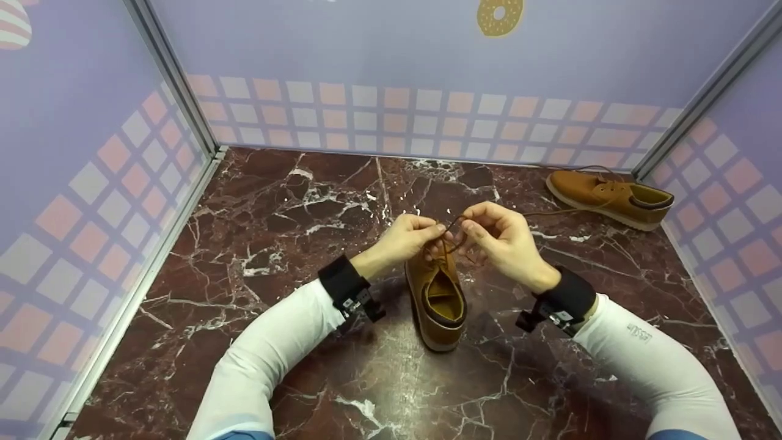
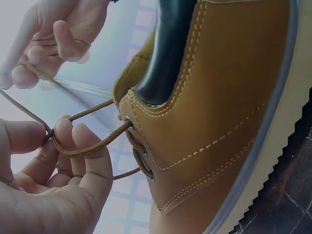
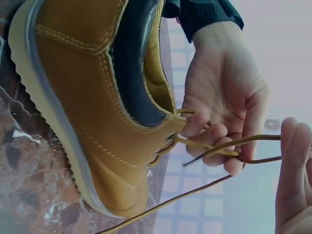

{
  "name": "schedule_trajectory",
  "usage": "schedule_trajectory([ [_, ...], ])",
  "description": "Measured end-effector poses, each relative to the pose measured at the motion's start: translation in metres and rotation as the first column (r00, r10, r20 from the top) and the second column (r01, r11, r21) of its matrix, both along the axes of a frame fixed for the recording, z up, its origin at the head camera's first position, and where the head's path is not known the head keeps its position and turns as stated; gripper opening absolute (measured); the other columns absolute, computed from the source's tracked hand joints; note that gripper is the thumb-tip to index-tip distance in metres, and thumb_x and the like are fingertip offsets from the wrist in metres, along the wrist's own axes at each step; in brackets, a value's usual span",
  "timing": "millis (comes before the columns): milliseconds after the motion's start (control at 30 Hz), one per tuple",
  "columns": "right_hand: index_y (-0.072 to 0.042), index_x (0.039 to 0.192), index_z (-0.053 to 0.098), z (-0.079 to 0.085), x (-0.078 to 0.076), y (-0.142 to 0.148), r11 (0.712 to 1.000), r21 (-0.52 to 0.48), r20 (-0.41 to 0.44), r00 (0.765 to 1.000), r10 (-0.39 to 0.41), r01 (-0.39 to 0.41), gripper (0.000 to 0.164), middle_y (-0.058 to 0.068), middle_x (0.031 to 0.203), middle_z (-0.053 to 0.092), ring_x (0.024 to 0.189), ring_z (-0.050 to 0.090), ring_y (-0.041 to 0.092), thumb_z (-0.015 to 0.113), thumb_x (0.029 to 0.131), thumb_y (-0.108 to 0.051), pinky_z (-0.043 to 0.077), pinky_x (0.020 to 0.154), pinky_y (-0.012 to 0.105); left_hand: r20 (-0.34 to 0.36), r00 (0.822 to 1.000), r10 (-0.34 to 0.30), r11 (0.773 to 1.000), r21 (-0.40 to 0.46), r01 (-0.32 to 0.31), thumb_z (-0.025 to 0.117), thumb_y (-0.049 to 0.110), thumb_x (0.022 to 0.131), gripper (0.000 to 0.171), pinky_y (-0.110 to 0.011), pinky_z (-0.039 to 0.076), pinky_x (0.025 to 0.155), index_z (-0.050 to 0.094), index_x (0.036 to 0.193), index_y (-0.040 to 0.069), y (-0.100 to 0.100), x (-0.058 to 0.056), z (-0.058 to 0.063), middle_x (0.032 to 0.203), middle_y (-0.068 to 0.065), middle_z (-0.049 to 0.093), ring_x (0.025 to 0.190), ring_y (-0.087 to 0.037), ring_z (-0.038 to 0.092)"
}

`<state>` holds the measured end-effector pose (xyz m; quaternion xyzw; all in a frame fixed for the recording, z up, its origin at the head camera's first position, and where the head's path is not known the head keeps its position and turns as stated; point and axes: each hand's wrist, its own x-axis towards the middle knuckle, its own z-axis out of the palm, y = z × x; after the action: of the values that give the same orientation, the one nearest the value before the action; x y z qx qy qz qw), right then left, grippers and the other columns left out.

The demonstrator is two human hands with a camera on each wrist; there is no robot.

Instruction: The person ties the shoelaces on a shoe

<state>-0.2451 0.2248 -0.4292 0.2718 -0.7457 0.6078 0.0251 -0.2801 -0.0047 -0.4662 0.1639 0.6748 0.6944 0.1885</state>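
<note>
Tan leather lace-up shoes: 2; near shoe (image 1: pixel 435 305), 1; far shoe (image 1: pixel 586 192), beyond and right of near shoe, 1. Bare hands (image 1: pixel 408 238) (image 1: pixel 502 239) at near shoe: 2. Black wristbands (image 1: pixel 341 281) (image 1: pixel 569 296) flanking near shoe: 2.

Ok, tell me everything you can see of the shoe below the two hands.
The shoe is tan-brown, leather by its look, with pale stitching, ringed eyelets, a dark, padded-looking collar, a yellowish lining and a pale sole with a serrated edge. It stands upright on the dark marbled surface, heel toward the person, toe away. Its brown laces run through the eyelets and up to the left hand and right hand, which pinch them.
</note>
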Motion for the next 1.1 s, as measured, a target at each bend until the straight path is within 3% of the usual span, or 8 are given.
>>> schedule_trajectory([
  [167,0.015,0.114,0.068,0.005,0.002,-0.003,1.0,0.017,-0.058,0.998,0.0,0.001,0.011,-0.008,0.089,0.082,0.065,0.073,0.003,0.064,0.108,0.007,0.056,0.046,0.023,0.004,1.0,-0.001,1.0,0.022,0.001,0.06,0.005,0.114,0.032,-0.019,0.056,0.06,0.069,0.122,-0.025,-0.001,0.001,0.001,0.077,0.007,0.076,0.061,-0.006,0.062],
  [333,0.019,0.116,0.067,0.01,0.005,-0.004,1.0,0.016,-0.061,0.998,0.012,-0.011,0.014,-0.009,0.084,0.079,0.057,0.071,0.007,0.064,0.109,0.007,0.056,0.043,0.028,0.018,1.0,-0.005,0.999,0.052,0.004,0.059,0.004,0.114,0.029,-0.019,0.056,0.059,0.073,0.117,-0.022,-0.001,0.002,0.0,0.073,0.005,0.074,0.06,-0.007,0.062],
  [533,0.016,0.115,0.069,0.011,0.004,-0.007,1.0,0.006,-0.078,0.997,-0.002,0.002,0.012,-0.001,0.085,0.081,0.062,0.076,0.015,0.064,0.109,0.007,0.058,0.045,0.029,0.004,1.0,-0.008,0.999,0.044,0.008,0.059,0.003,0.114,0.029,-0.018,0.055,0.059,0.072,0.117,-0.023,0.0,0.002,0.002,0.073,0.007,0.073,0.061,-0.006,0.062],
  [733,0.013,0.111,0.072,0.005,0.0,-0.009,0.999,0.032,-0.192,0.981,-0.015,0.022,0.008,0.019,0.089,0.082,0.071,0.077,0.008,0.069,0.104,0.011,0.06,0.055,0.019,-0.004,1.0,0.008,1.0,0.018,-0.008,0.058,0.004,0.114,0.031,-0.018,0.056,0.06,0.072,0.119,-0.023,-0.001,0.002,0.002,0.074,0.007,0.074,0.062,-0.007,0.062],
  [833,0.009,0.108,0.075,-0.001,-0.003,-0.009,0.997,0.079,-0.305,0.952,0.003,0.022,0.008,0.025,0.092,0.082,0.076,0.081,0.008,0.072,0.101,0.012,0.065,0.064,0.019,-0.001,1.0,0.028,0.999,0.016,-0.028,0.059,0.004,0.114,0.029,-0.019,0.057,0.06,0.073,0.117,-0.021,-0.002,0.002,-0.001,0.073,0.006,0.073,0.063,-0.007,0.063],
  [967,0.003,0.106,0.08,-0.011,-0.005,-0.011,0.988,0.152,-0.463,0.885,0.046,0.029,0.012,0.019,0.096,0.085,0.075,0.082,0.018,0.078,0.097,0.011,0.066,0.068,0.017,-0.003,0.999,0.051,0.999,0.003,-0.051,0.06,0.005,0.113,0.025,-0.019,0.058,0.062,0.077,0.108,-0.013,-0.003,0.002,-0.002,0.074,0.005,0.072,0.065,-0.008,0.065],
  [1100,-0.002,0.108,0.083,-0.022,-0.007,-0.014,0.97,0.242,-0.562,0.819,0.118,0.026,0.018,0.012,0.098,0.085,0.074,0.079,0.023,0.084,0.093,0.008,0.065,0.069,0.019,-0.015,0.998,0.064,0.998,-0.014,-0.065,0.061,0.005,0.113,0.025,-0.018,0.058,0.063,0.079,0.104,-0.009,-0.004,0.003,-0.003,0.075,0.006,0.074,0.066,-0.008,0.066],
])
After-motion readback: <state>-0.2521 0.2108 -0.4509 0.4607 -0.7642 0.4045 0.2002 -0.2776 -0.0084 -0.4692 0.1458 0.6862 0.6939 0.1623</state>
